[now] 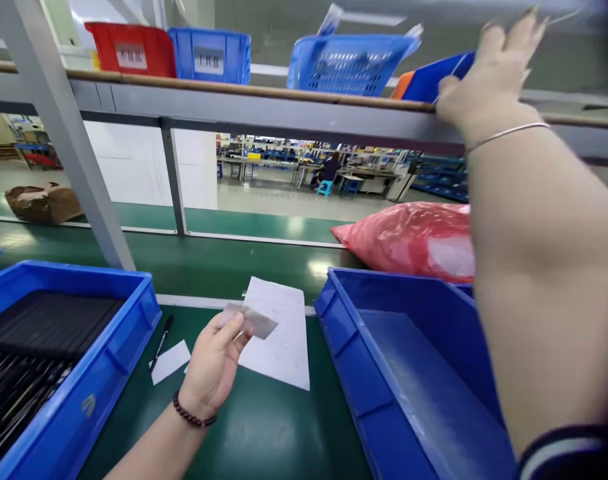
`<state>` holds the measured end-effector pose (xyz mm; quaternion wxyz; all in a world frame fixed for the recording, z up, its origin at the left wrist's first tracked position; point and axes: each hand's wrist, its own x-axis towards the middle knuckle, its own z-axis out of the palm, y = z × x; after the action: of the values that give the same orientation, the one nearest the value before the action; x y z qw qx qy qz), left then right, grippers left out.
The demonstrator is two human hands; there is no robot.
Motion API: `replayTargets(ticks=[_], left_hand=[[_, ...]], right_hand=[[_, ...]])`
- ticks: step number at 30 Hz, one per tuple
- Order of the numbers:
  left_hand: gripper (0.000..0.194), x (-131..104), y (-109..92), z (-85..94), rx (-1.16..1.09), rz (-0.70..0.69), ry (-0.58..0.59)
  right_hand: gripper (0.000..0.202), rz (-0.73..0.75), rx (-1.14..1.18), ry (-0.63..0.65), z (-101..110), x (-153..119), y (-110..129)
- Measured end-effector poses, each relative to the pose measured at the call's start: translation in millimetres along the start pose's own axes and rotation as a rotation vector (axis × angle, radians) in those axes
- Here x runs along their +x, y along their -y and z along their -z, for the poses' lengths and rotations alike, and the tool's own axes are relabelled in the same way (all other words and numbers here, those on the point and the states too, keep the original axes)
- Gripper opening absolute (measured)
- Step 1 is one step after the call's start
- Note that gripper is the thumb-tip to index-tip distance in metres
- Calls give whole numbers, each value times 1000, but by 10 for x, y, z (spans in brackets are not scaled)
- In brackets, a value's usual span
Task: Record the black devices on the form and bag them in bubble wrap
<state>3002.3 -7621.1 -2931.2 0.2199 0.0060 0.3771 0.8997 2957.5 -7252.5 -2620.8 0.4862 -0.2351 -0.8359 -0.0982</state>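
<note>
My left hand (pixel 219 357), with a beaded bracelet on the wrist, pinches a small pale paper slip (pixel 257 323) between thumb and fingers. It holds the slip above a large white sheet (pixel 284 333) lying on the green bench. My right hand (pixel 494 80) is raised at the upper shelf, fingers stretched and apart, beside a blue-and-orange item (pixel 429 79) that it partly hides. A thin pale strand shows near its fingertips; whether they touch it I cannot tell. A black pen (pixel 161 343) lies across a small white card (pixel 170 362) left of my left hand.
A blue crate (pixel 119 340) of black strip-like parts stands left; another blue crate (pixel 354 360) is at right. Behind lies a pink plastic bag (pixel 409 240). The shelf (pixel 264 110) carries a red bin (pixel 131 50), a blue bin (pixel 209 57) and a blue basket (pixel 344 63). Far off, a person sits.
</note>
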Motion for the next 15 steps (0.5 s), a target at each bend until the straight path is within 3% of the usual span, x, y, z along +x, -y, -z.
replayTargets(ticks=[2,4,5,8,10,12,15], left_hand=[[9,30,53,-46,-48,19,20],[11,-2,131,-115,-83,48,58],[11,-42,179,-161,-94,62,81],[15,-244,369,-343,-96,109,158],[18,-437,545,-478,-73,163,214],[17,-673,760,-596,-35,226,289],[17,-1058,1097,-694,111,284,465]], right_hand=[[61,124,184,-104,-18,-338,17],[49,197,356,-47,97,-892,53],[43,179,434,104,197,-1240,71],[41,71,831,775,598,-2421,100],[48,-126,1037,961,897,-3161,103],[51,-373,1240,964,1180,-3751,103],[43,-744,1472,676,1538,-4321,73]])
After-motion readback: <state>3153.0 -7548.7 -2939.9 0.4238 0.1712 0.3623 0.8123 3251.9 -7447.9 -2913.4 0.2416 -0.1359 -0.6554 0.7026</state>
